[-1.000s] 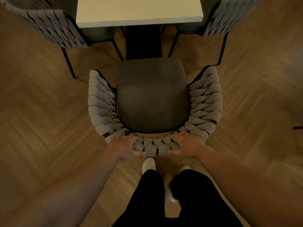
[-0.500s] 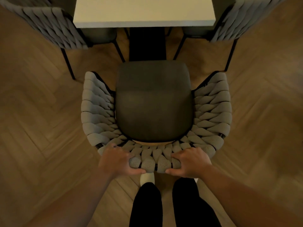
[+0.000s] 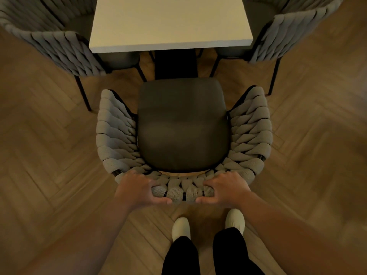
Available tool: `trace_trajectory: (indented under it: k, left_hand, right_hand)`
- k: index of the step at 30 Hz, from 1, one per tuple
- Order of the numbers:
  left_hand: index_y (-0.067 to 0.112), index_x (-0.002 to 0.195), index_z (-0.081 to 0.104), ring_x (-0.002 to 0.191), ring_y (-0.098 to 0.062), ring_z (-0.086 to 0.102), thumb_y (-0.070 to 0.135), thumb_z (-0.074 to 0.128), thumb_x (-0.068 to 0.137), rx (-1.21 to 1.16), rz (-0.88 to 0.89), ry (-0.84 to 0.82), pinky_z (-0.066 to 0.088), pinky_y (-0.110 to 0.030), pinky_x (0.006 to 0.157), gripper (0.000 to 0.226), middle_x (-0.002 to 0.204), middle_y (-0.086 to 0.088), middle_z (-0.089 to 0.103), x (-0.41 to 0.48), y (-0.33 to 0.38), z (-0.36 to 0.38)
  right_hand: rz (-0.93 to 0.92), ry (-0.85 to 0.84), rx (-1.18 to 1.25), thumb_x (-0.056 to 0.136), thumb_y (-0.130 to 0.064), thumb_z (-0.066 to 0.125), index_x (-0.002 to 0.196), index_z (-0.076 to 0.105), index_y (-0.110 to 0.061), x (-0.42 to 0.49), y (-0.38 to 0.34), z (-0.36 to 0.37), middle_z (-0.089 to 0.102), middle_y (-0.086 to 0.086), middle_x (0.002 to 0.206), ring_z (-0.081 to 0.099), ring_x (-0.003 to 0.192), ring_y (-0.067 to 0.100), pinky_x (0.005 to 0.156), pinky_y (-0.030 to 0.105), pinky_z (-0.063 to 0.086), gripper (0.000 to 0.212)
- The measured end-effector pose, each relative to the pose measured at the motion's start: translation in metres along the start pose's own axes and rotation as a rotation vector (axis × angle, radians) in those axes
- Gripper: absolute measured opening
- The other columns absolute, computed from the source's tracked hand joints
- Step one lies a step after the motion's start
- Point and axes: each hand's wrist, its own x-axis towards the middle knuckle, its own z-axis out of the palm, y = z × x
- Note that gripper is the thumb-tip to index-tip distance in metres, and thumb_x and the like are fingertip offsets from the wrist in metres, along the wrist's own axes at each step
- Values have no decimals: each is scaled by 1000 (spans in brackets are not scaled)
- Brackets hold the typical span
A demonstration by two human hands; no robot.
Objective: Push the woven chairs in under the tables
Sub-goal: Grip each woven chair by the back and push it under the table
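As the person stood square behind the grey woven armchair with the dark padded seat (image 3: pixel 183 124), both hands were clamped on its braided top rail. The left hand (image 3: pixel 139 190) and right hand (image 3: pixel 226 190) each curled round it, one either side of centre, probably so the shove would run straight. The chair sat on the herringbone wooden floor (image 3: pixel 49 155), its seat front just short of the pale square-topped bench (image 3: pixel 170 22), lined up with the dark central pedestal (image 3: pixel 175 64) and not yet under. A matching left-side chair (image 3: pixel 59 50) and right-side chair (image 3: pixel 282 34) sat tucked in at the bench's flanks.
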Motion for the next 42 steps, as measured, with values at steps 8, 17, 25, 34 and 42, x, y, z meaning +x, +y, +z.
trace_trajectory:
  k: [8,17,25,34,42]
  left_hand:
    - [38,121,67,86,-9,61,105,-8,57,-18,-21,-99,33,-36,99,119,89,11,71,-8,9,-3]
    - [33,118,67,89,-11,61,105,-15,48,-67,-43,-158,35,-36,95,130,87,9,69,-20,19,-5]
    - [33,134,57,102,-16,59,104,-3,56,-79,-65,-336,34,-39,94,121,109,6,69,-20,25,-15]
    - [27,128,56,100,-19,56,51,53,96,-366,-129,-416,49,-40,87,40,120,-1,61,-43,64,-59]
    - [16,146,50,133,-25,48,41,50,103,-367,-102,-500,41,-36,104,49,150,-5,48,-34,125,-109]
  right_hand:
    - [38,-94,9,78,-93,18,141,52,-29,-12,-9,-3,66,4,115,60,107,26,85,40,44,96]
    - [72,-165,57,71,-94,15,141,50,-30,-24,-17,-5,63,4,124,57,117,25,88,41,46,102]
    - [146,-184,119,59,-93,-7,140,49,-24,-40,-28,-9,60,5,132,50,127,26,106,44,39,121]
    - [162,-148,333,102,-45,43,152,36,-23,-96,-27,-20,35,1,156,36,143,26,108,45,43,54]
    - [274,-250,516,104,-35,45,145,49,-22,-176,14,-23,53,4,144,50,128,26,103,43,46,43]
